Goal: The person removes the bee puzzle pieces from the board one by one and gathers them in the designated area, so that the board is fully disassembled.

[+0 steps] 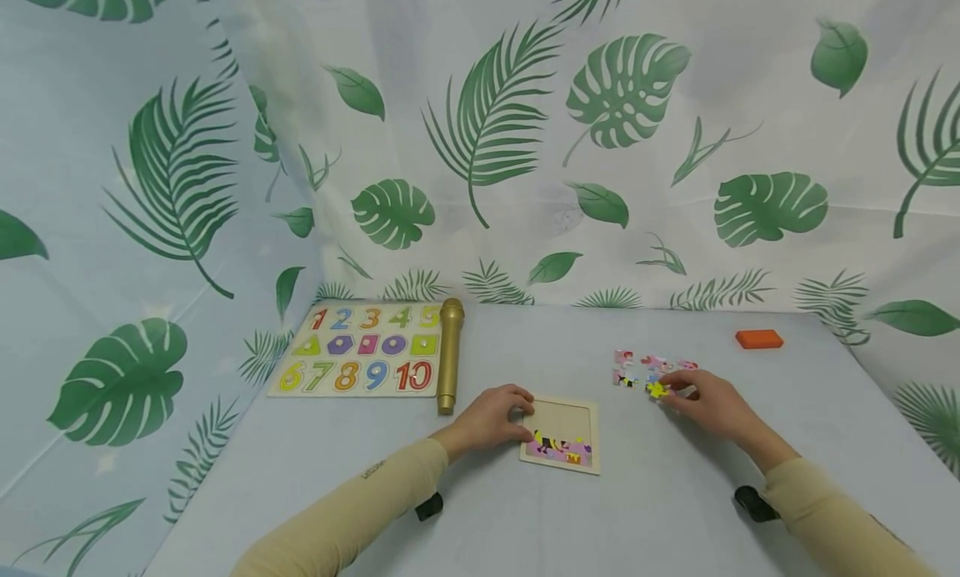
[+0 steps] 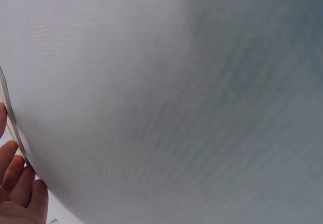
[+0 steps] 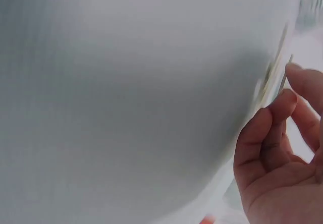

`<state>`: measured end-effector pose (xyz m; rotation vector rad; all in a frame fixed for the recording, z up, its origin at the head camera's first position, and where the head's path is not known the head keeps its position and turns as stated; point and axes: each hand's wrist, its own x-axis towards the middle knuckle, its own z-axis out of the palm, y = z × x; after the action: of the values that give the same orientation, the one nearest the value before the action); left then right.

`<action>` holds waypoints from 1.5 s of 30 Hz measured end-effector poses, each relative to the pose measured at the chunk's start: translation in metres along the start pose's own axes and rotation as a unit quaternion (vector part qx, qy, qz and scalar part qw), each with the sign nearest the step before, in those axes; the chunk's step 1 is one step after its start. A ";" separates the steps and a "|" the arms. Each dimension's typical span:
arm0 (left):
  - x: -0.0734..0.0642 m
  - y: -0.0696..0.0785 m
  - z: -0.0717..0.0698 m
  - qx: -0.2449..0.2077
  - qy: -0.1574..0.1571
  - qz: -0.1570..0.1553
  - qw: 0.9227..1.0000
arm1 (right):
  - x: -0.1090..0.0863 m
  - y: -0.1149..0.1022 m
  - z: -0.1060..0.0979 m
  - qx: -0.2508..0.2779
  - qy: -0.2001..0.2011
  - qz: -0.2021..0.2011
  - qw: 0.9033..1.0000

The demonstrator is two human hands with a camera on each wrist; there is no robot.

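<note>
In the head view a small square wooden puzzle tray point(image 1: 558, 469) lies on the table, with pink, yellow and black pieces fitted along its near part. My left hand point(image 1: 491, 417) holds it by the left side, thumb on the near part of the rim and fingers at the far left corner. To the right, my right hand point(image 1: 707, 400) pinches a yellow puzzle piece point(image 1: 657, 390) between thumb and fingers. That piece shows edge-on as a thin sliver point(image 3: 285, 77) in the right wrist view. Around it lie several loose pieces point(image 1: 624, 368), some partly behind the fingers.
A number-and-shape board point(image 1: 352, 368) lies at the back left, a gold microphone-shaped stick point(image 1: 449, 356) along its right edge. An orange block point(image 1: 759, 339) sits at the back right. Leaf-patterned cloth point(image 1: 517, 218) hangs behind and at the sides of the table.
</note>
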<state>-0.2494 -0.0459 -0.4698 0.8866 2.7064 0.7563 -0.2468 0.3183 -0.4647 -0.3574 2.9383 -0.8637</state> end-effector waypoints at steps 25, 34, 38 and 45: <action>-0.002 0.002 -0.001 -0.009 -0.004 -0.006 1.000 | 0.001 0.045 -0.022 -0.015 -0.020 0.041 0.999; -0.002 0.001 0.000 -0.006 -0.001 -0.006 1.000 | 0.003 0.043 -0.020 -0.022 -0.013 0.038 0.999; -0.002 0.001 0.000 -0.007 0.000 -0.006 1.000 | 0.003 0.042 -0.019 -0.021 -0.014 0.036 0.999; -0.001 0.000 0.000 -0.007 0.001 -0.007 1.000 | 0.003 0.040 -0.020 -0.020 -0.017 0.043 0.999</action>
<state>-0.2487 -0.0461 -0.4695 0.8621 2.7022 0.7737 -0.2599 0.3605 -0.4694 -0.2422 2.9186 -0.7812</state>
